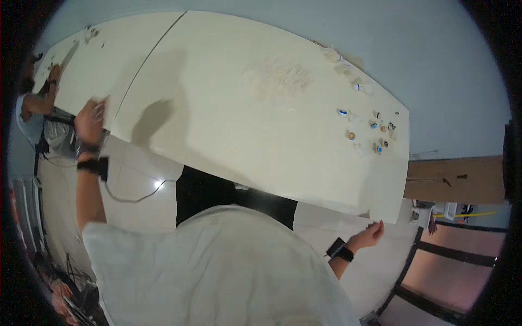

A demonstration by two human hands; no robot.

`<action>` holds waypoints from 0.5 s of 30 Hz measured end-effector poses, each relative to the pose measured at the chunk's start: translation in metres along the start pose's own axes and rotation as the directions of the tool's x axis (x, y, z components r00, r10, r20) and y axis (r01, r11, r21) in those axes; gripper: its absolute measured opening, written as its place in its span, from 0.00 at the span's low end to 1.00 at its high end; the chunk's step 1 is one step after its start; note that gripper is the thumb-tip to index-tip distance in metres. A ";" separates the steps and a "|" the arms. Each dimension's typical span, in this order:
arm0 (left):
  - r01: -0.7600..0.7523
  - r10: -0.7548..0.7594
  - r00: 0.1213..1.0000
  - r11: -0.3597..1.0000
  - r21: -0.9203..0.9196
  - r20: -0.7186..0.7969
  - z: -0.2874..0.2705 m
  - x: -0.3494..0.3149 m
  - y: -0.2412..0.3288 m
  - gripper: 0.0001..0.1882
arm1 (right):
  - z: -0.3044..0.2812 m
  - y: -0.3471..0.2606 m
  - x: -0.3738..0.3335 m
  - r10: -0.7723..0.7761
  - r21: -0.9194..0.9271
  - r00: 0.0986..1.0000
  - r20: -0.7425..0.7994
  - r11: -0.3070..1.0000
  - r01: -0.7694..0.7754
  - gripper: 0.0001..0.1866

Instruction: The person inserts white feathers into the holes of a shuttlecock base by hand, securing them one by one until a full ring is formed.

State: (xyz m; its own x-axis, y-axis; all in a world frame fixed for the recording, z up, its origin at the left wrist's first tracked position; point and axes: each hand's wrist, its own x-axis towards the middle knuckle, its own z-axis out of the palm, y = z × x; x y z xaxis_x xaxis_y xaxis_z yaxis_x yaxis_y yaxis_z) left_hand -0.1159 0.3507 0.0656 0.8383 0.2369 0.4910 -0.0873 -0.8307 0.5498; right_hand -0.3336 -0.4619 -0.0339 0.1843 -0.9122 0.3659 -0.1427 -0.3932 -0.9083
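Note:
My left hand (90,122) is raised near the table's front edge at the left, its fingers curled. A pale, shiny item (98,112) shows among them, too blurred to name. My right hand (370,236) is just off the front right corner of the white table (228,125). Its fingers are drawn together, and whatever they may hold is hidden. Black bands circle both wrists, each with a small dark box. On the tabletop lies a loose heap of thin whitish pieces (283,79), beyond the reach of either hand.
Toward the right lie several small round caps (352,136) in blue, orange and dark colours. White fluffy-tailed pieces resembling shuttlecocks (359,87) lie along the far edge. Another person (35,108) works at the far left. A cable (130,201) hangs from my left wrist. Brown cardboard (457,176) stands at right.

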 end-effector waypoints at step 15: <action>0.951 -0.819 0.044 -0.141 0.276 -0.572 -0.213 -0.364 -0.243 0.19 | -0.289 0.223 0.067 0.803 0.194 0.458 -0.382 0.554 -0.809 0.19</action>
State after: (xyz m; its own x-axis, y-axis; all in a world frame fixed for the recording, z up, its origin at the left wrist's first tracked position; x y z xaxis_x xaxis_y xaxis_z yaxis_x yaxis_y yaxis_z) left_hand -0.5143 0.5737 -0.1033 -0.1990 0.9791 -0.0422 0.9580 0.2034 0.2021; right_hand -0.6339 -0.6442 -0.1530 -0.4019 -0.7773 -0.4840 -0.0393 0.5428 -0.8390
